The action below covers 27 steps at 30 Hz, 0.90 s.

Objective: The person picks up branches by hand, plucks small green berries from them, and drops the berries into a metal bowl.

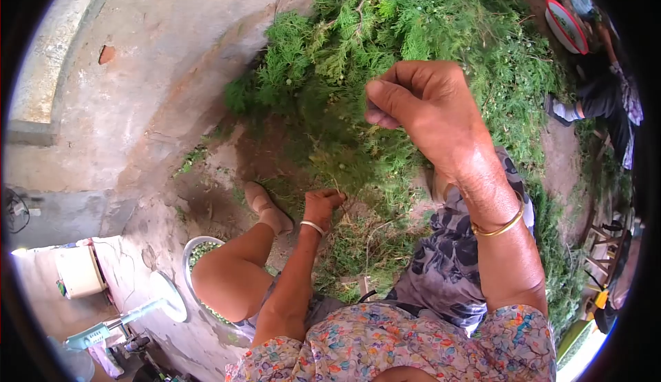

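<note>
Right hand (427, 110), centre frame, pinched shut on a thin sprig; left hand (323, 203), lower, closed around stems of the green branches (413, 31); too hard a pull could snap them

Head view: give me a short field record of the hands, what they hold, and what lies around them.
left hand: low, fingers closed in the heap of green feathery branches
right hand: raised, grip pinched shut; anything held is too small to tell
bowl: round white bowl of small green berries by the person's left knee
ground: bare reddish earth
other person: seated at upper right
</note>
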Tool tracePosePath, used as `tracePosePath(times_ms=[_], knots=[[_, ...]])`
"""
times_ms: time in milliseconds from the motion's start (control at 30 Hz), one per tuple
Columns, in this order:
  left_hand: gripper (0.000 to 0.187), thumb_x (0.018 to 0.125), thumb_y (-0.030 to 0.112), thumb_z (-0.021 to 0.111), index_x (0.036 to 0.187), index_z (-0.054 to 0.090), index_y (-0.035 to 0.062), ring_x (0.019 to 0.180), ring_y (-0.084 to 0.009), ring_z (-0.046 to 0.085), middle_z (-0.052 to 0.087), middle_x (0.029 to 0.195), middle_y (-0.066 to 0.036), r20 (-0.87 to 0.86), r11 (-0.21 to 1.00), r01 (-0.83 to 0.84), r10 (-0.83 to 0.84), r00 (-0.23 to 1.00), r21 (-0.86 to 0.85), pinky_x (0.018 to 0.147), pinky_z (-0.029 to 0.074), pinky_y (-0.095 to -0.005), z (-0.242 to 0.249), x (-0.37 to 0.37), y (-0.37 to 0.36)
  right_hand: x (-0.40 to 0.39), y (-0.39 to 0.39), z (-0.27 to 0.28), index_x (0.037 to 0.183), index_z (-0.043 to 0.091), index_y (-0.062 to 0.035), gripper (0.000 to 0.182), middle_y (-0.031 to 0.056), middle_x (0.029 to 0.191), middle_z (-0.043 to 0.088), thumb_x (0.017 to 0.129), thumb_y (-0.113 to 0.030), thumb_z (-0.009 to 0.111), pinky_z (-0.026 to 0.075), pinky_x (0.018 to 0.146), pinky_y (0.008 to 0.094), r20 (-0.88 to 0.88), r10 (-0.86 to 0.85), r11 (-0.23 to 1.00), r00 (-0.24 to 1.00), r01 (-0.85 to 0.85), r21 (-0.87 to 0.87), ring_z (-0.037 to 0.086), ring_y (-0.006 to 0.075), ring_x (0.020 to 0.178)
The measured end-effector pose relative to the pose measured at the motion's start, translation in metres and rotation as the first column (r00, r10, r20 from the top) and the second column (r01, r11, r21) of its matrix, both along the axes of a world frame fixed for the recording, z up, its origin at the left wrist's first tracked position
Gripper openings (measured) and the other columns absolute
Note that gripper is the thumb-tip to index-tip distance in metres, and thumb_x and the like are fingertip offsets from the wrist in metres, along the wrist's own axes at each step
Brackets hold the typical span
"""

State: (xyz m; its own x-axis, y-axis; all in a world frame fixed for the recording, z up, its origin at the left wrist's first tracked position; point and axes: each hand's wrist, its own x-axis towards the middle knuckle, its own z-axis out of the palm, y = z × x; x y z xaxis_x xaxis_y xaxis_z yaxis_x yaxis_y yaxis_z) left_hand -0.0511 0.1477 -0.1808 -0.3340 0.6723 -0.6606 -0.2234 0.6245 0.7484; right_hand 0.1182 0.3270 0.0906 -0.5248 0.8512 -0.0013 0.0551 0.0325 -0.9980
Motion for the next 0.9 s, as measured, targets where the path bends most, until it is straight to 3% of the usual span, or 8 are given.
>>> tracePosePath(times_ms=[33, 133, 233, 367, 533, 633, 833, 900], knots=[[0.018, 0.073, 0.007, 0.069, 0.085, 0.066, -0.0063, 0.067, -0.0142, 0.058, 0.065, 0.076, -0.007, -0.136, 0.997, 0.007, 0.003, 0.991, 0.074, 0.066, 0.046, -0.0283, 0.016, -0.002, 0.005, 0.0, 0.0, -0.001, 0.07, 0.062, 0.0057, 0.023, 0.0061, 0.059, 0.06, 0.082, -0.013, 0.058, 0.04, 0.05, 0.0257, -0.006, 0.003, 1.0, 1.0, -0.003, 0.003, 0.05, 0.0066, 0.055], [0.009, 0.074, 0.003, 0.067, 0.078, 0.066, -0.0051, 0.062, -0.009, 0.053, 0.06, 0.068, -0.002, -0.098, 0.94, -0.117, 0.155, 0.983, 0.321, 0.058, 0.043, -0.0256, 0.059, 0.0, 0.015, 0.001, -0.001, -0.003, 0.07, 0.061, 0.0066, 0.022, 0.0123, 0.057, 0.059, 0.081, -0.013, 0.059, 0.043, 0.051, 0.0302, 0.068, 0.049, 0.997, 0.996, -0.053, 0.051, 0.053, 0.0128, 0.052], [0.005, 0.076, 0.001, 0.065, 0.077, 0.064, -0.0044, 0.062, -0.008, 0.051, 0.06, 0.07, -0.001, -0.121, 0.933, -0.112, 0.162, 0.979, 0.342, 0.059, 0.042, -0.0233, 0.087, -0.007, 0.019, -0.002, -0.007, 0.004, 0.07, 0.059, 0.0073, 0.021, 0.0258, 0.063, 0.056, 0.077, -0.012, 0.061, 0.047, 0.059, 0.041, 0.338, 0.061, 0.965, 0.939, -0.142, 0.219, 0.059, 0.0377, 0.062], [0.005, 0.076, 0.0, 0.063, 0.079, 0.064, -0.0043, 0.064, -0.008, 0.052, 0.062, 0.074, -0.002, -0.225, 0.9, -0.019, 0.13, 0.966, 0.436, 0.063, 0.042, -0.0219, 0.14, -0.013, 0.027, -0.012, -0.01, -0.014, 0.074, 0.058, 0.0075, 0.025, 0.0275, 0.07, 0.058, 0.076, -0.016, 0.066, 0.047, 0.066, 0.0454, 0.384, 0.041, 0.936, 0.922, -0.17, 0.308, 0.059, 0.043, 0.075], [0.006, 0.077, -0.003, 0.061, 0.081, 0.065, -0.0049, 0.071, -0.0088, 0.058, 0.063, 0.076, -0.003, -0.262, 0.848, 0.076, 0.075, 0.962, 0.524, 0.067, 0.046, -0.0228, 0.193, -0.009, 0.028, -0.024, -0.015, -0.015, 0.076, 0.059, 0.009, 0.033, 0.0268, 0.071, 0.06, 0.075, -0.022, 0.069, 0.048, 0.068, 0.0433, 0.538, 0.138, 0.942, 0.832, -0.278, 0.188, 0.062, 0.0399, 0.073], [0.009, 0.076, -0.004, 0.062, 0.084, 0.065, -0.0044, 0.077, -0.0093, 0.06, 0.064, 0.077, -0.003, -0.332, 0.829, 0.228, -0.054, 0.942, 0.511, 0.069, 0.048, -0.0235, 0.203, -0.01, 0.031, -0.033, -0.02, -0.021, 0.084, 0.063, 0.0085, 0.028, 0.0166, 0.07, 0.063, 0.072, -0.016, 0.07, 0.048, 0.067, 0.0366, 0.168, 0.222, 0.975, 0.961, -0.224, -0.005, 0.061, 0.0217, 0.069], [0.015, 0.073, 0.005, 0.07, 0.085, 0.063, -0.0032, 0.072, -0.0074, 0.058, 0.062, 0.077, -0.001, -0.594, 0.794, 0.489, -0.209, 0.777, 0.361, 0.067, 0.048, -0.0247, 0.224, -0.018, 0.036, -0.048, -0.026, -0.036, 0.072, 0.057, 0.0064, 0.015, 0.0087, 0.061, 0.056, 0.07, -0.006, 0.066, 0.042, 0.055, 0.03, 0.009, 0.169, 0.985, 0.986, -0.168, -0.036, 0.048, 0.0113, 0.058], [0.018, 0.076, 0.01, 0.069, 0.087, 0.06, -0.0018, 0.066, -0.0083, 0.053, 0.059, 0.072, -0.001, -0.105, 0.823, 0.076, -0.021, 0.994, 0.563, 0.063, 0.045, -0.024, 0.214, -0.017, 0.04, -0.05, -0.029, -0.037, 0.07, 0.055, 0.006, 0.015, 0.0084, 0.059, 0.054, 0.071, -0.005, 0.065, 0.042, 0.054, 0.0305, 0.08, 0.127, 0.991, 0.989, -0.13, 0.036, 0.047, 0.011, 0.058]])
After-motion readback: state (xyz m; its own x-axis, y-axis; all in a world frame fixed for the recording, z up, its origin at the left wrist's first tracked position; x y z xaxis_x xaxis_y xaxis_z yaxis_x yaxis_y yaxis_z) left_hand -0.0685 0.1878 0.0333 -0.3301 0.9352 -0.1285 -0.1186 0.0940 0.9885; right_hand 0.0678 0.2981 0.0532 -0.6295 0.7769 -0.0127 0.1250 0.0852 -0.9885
